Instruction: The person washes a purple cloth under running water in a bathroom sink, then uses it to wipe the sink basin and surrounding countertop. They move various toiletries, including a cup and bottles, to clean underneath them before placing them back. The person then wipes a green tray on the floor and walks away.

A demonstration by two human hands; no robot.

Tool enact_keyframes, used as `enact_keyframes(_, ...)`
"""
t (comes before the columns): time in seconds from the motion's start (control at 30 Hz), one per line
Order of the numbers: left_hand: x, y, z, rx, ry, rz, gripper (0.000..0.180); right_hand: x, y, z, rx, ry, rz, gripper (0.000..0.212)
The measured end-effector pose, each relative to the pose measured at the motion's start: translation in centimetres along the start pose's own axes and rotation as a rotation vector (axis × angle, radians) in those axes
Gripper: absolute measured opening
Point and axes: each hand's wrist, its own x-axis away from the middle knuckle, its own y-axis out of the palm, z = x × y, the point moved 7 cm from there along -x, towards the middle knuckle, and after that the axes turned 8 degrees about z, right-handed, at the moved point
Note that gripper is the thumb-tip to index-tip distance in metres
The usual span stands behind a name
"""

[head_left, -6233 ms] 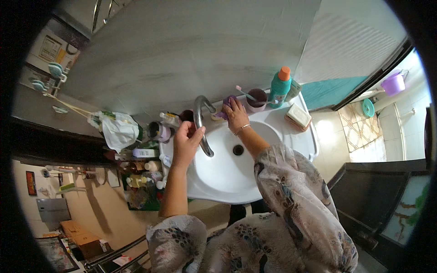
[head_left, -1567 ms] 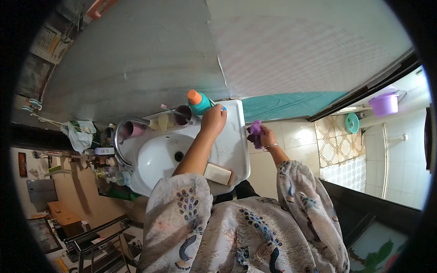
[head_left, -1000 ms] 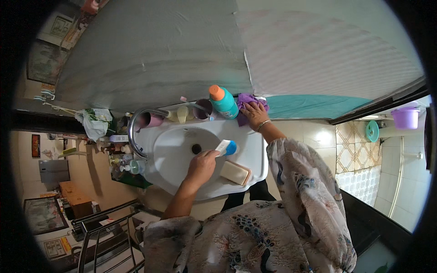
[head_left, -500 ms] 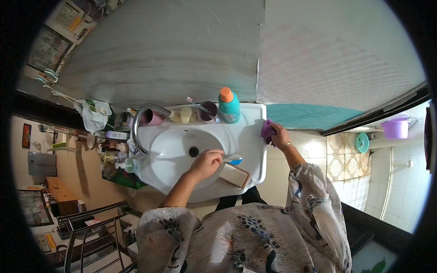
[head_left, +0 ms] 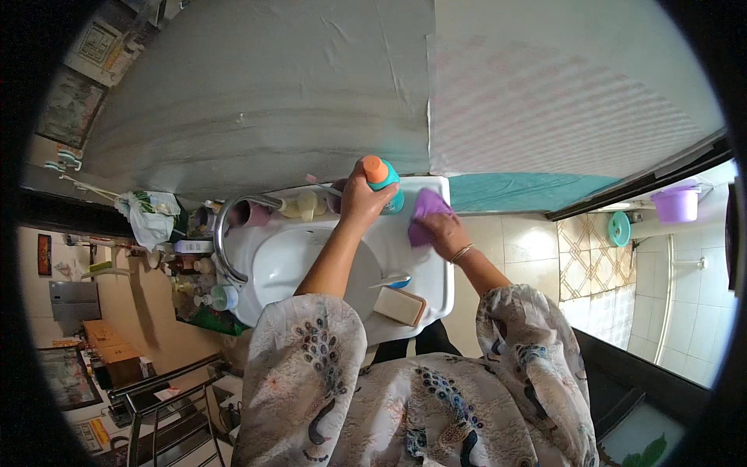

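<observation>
My left hand point(head_left: 364, 201) is closed around a teal bottle point(head_left: 391, 198) with an orange cap, at the back right of the white washbasin point(head_left: 436, 289). My right hand point(head_left: 445, 235) presses a purple cloth point(head_left: 430, 207) onto the basin's flat right side; its fingers are bent over the cloth and partly blurred. A small white-and-blue brush point(head_left: 397, 282) lies at the bowl's right edge. Just in front of it, a pale rectangular block with a brown rim point(head_left: 401, 306) rests on the basin. My left forearm hides part of the bowl and the drain.
A curved chrome faucet point(head_left: 220, 233) arches over the basin's left side. Behind it stand a pink cup point(head_left: 256, 212) and a pale yellow container point(head_left: 306, 205). Several bottles crowd the left side near a white bag point(head_left: 149, 226). A grey-covered wall point(head_left: 257, 101) rises behind.
My left hand has left the brush on the basin and moved back to take hold of the teal bottle. My right hand has brought the purple cloth leftward from the basin's right edge onto its surface.
</observation>
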Motion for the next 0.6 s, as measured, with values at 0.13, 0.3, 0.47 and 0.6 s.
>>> enact_keyframes(0.13, 0.5, -2.2, 1.0, -0.009, 0.086, 0.058, 0.064, 1.3, 2.2, -2.9, 0.206, -0.173, -0.061, 0.050)
enact_keyframes(0.3, 0.8, -9.1, 7.5, 0.165, 0.155, 0.064, 0.062, -3.1, 4.6, -3.6, 0.219, -0.249, -0.129, 0.050)
enact_keyframes(0.47, 2.2, -13.2, 6.7, 0.176, 0.081, 0.118, 0.061, -7.8, 4.3, -1.8, 0.259, -0.169, 0.005, 0.046)
enact_keyframes(0.6, 4.8, -16.7, 5.1, 0.099, 0.063, 0.220, 0.062, -5.8, 0.1, -0.4, 0.243, 0.045, 0.058, 0.044)
